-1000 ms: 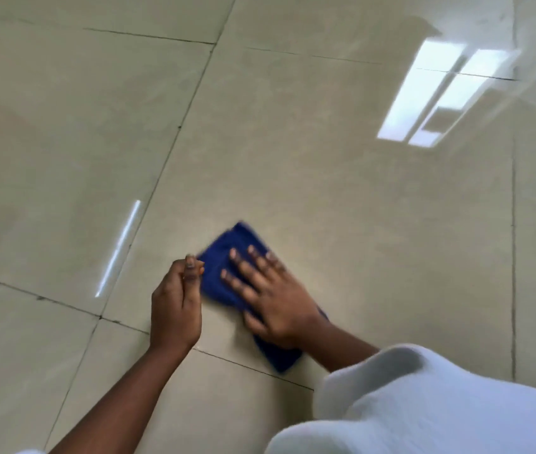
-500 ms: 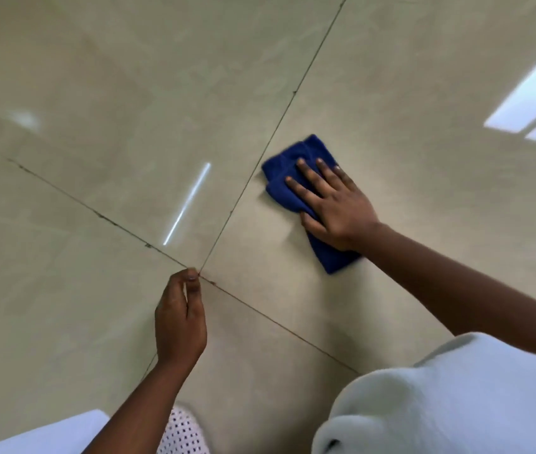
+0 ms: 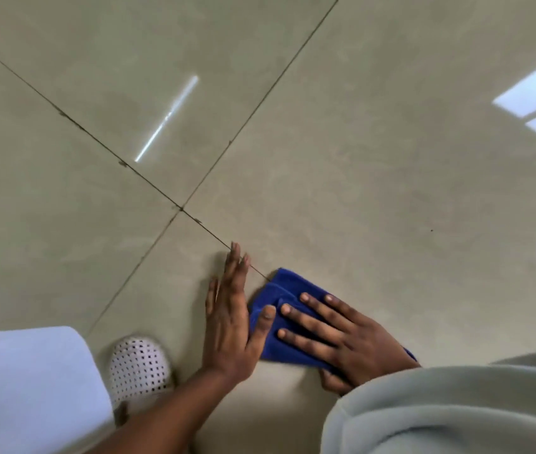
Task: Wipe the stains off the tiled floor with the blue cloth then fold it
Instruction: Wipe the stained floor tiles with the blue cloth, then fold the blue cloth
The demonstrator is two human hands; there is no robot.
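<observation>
Blue, soft bunched cloth (image 3: 288,309) lies on the glossy beige tiled floor (image 3: 374,165), under the flat, spread right hand (image 3: 342,335). The open left hand (image 3: 229,326) rests just beside its left edge, thumb touching the cloth.

Bare tiled floor (image 3: 358,158) lies open ahead; a perforated shoe (image 3: 139,365), seemingly close, crowds the left.
</observation>
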